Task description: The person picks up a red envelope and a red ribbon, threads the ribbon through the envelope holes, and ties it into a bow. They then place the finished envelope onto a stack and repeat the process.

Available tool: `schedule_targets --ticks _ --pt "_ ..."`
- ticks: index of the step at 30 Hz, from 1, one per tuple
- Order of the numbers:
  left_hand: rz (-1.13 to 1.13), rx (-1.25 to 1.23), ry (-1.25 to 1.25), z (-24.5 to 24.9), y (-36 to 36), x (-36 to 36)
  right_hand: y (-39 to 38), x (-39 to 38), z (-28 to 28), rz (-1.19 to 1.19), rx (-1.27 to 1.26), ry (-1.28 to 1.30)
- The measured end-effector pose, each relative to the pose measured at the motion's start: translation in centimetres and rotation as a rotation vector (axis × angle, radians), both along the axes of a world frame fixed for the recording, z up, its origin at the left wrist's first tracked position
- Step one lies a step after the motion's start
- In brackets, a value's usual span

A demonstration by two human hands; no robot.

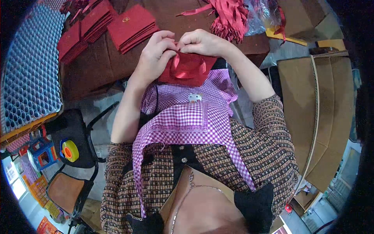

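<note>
A flat red gift bag (pixel 198 76) lies over the front table edge, above my lap. A shiny red ribbon (pixel 180 73) hangs in a loop across its face. My left hand (pixel 155 54) is closed at the bag's upper left edge, thumb and fingers pinching the ribbon. Right beside it, my right hand (pixel 200 42) pinches at the same spot with bent fingers. Both sets of fingertips nearly meet, and the exact point they grip is partly hidden.
Stacks of red bags (pixel 130 26) with a gold mark lie on the brown table (pixel 93 78). A bundle of red ribbons (pixel 230 19) lies farther back, near clear plastic. Cardboard (pixel 300 117) stands at right; a chair (pixel 72 132) holding tape rolls (pixel 70 151) stands at left.
</note>
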State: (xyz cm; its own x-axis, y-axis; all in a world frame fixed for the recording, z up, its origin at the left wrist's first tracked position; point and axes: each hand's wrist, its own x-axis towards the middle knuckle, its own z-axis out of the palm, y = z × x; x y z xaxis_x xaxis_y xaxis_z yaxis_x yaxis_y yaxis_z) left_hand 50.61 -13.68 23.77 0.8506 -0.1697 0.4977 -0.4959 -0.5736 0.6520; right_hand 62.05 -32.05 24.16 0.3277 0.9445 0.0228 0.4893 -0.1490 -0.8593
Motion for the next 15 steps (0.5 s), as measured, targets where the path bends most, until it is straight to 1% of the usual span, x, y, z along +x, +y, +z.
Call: schedule_targets --ticks 2,4,8,10,11,12,13,14,15 --pt "0.005 -0.020 0.001 -0.1 -0.1 0.0 0.0 0.0 -0.2 0.011 -0.009 0.028" --pt "0.011 -0.043 0.040 -0.2 -0.1 0.0 -0.1 -0.2 -0.9 -0.031 0.020 0.083" --pt "-0.036 -0.071 0.112 -0.7 0.3 0.0 -0.1 -0.6 -1.7 -0.069 0.063 0.075" --pt "-0.041 -0.035 0.124 -0.8 0.4 0.1 0.0 -0.8 -2.4 -0.144 0.071 0.122" --pt "-0.040 -0.036 0.126 -0.9 0.6 0.0 -0.1 -0.8 -2.4 -0.230 0.091 0.230" --pt "-0.086 -0.052 0.144 -1.2 0.8 -0.1 -0.1 -0.8 -2.3 -0.316 0.109 0.338" --pt "-0.131 -0.068 0.161 -1.5 0.9 -0.2 -0.7 0.3 -1.8 -0.430 0.126 0.343" --pt "-0.129 -0.069 0.161 -1.9 0.9 -0.5 -1.1 1.7 -2.5 -0.495 0.270 0.481" --pt "-0.097 -0.077 0.205 -2.2 0.8 -1.1 -1.7 2.5 -2.4 -0.520 0.339 0.567"
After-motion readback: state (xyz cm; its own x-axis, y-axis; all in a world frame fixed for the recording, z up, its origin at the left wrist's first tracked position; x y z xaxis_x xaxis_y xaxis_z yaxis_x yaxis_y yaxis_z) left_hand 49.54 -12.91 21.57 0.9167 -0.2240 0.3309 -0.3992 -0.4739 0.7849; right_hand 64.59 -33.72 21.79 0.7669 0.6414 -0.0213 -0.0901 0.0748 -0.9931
